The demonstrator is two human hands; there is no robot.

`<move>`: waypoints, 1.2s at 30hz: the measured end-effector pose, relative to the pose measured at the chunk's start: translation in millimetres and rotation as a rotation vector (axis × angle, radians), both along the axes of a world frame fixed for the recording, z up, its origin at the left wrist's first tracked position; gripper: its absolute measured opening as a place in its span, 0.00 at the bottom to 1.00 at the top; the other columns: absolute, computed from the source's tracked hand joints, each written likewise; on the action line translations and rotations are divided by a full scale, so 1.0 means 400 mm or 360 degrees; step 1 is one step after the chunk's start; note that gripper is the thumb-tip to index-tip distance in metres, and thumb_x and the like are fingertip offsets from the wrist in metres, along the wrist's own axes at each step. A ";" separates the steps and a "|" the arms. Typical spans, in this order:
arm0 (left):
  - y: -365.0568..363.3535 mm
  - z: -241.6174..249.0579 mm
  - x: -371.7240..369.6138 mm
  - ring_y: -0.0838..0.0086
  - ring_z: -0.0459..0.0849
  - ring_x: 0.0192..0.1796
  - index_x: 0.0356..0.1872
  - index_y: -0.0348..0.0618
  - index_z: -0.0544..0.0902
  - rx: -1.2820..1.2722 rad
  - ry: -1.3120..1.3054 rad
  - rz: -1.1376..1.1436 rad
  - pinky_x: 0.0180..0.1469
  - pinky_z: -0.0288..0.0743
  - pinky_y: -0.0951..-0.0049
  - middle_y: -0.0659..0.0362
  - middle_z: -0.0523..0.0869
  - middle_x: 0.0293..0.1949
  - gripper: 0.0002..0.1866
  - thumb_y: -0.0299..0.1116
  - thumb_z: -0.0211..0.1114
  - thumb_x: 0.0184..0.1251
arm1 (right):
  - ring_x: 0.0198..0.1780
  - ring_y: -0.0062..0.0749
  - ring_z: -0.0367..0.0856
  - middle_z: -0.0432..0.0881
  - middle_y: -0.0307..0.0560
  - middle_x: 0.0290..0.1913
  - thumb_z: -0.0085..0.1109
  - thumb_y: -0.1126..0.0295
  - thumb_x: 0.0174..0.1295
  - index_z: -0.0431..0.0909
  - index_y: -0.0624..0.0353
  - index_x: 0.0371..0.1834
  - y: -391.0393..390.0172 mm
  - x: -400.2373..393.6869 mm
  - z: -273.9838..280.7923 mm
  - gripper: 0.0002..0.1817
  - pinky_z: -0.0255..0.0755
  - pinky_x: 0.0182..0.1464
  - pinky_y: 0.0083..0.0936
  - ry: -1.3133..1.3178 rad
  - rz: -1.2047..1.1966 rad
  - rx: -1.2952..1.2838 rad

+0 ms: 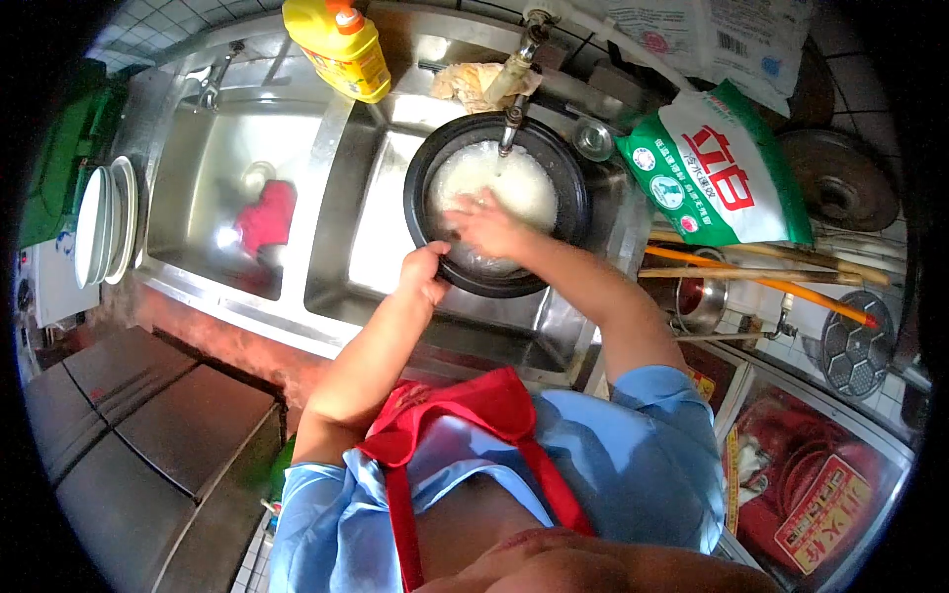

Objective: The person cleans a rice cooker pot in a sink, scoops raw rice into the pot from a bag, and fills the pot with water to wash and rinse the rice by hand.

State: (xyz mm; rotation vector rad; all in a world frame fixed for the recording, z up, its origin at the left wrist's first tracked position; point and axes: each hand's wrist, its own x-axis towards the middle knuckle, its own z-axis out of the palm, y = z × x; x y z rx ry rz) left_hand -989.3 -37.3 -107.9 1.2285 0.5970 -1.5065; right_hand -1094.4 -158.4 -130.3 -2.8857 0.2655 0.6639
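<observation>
A round black basin (576, 212) stands in the right sink under the tap (511, 124). Cloudy whitish water (519, 188) fills it, with pale matter I cannot make out clearly. My left hand (424, 274) grips the basin's rim at the lower left, fingers closed on it. Inside the basin, my right hand (481, 224) lies at the water surface with its fingers spread, partly in the water. Nothing shows in its grasp.
In the left sink (188, 198) lies a red cloth (265, 219). A yellow bottle (346, 54), a crumpled cloth (465, 84), a glass (593, 139) and a green-white bag (717, 168) sit around the sinks. White plates (121, 217) stand at the far left; sticks (751, 275) lie right.
</observation>
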 end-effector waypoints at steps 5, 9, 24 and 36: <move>-0.005 0.023 -0.005 0.57 0.78 0.41 0.43 0.26 0.71 -0.0023 0.0009 0.0047 0.46 0.75 0.59 0.47 0.78 0.41 0.12 0.24 0.52 0.59 | 0.69 0.52 0.46 0.49 0.43 0.70 0.53 0.66 0.51 0.62 0.32 0.62 -0.112 -0.113 -0.021 0.31 0.32 0.63 0.66 0.0181 -0.0773 0.0193; -0.011 0.056 -0.008 0.58 0.78 0.40 0.42 0.28 0.72 0.0043 -0.0040 0.0033 0.45 0.75 0.59 0.49 0.78 0.39 0.12 0.24 0.52 0.59 | 0.67 0.61 0.47 0.54 0.57 0.67 0.56 0.62 0.50 0.57 0.50 0.65 -0.001 -0.140 -0.059 0.36 0.40 0.64 0.58 0.0317 -0.0742 0.0142; -0.003 -0.020 -0.003 0.62 0.77 0.37 0.40 0.32 0.73 -0.0023 0.0059 0.0038 0.45 0.74 0.60 0.53 0.79 0.36 0.10 0.26 0.51 0.59 | 0.61 0.50 0.64 0.66 0.50 0.61 0.52 0.67 0.53 0.69 0.48 0.57 0.031 -0.079 0.049 0.24 0.61 0.59 0.44 -0.0399 -0.0460 0.0235; -0.007 0.006 -0.004 0.64 0.78 0.34 0.37 0.37 0.75 0.0057 -0.0026 -0.0095 0.38 0.76 0.60 0.54 0.80 0.34 0.08 0.28 0.54 0.57 | 0.28 0.46 0.80 0.80 0.51 0.26 0.49 0.45 0.56 0.78 0.60 0.26 -0.241 0.044 0.294 0.25 0.72 0.30 0.39 -0.0758 -0.1190 -0.0519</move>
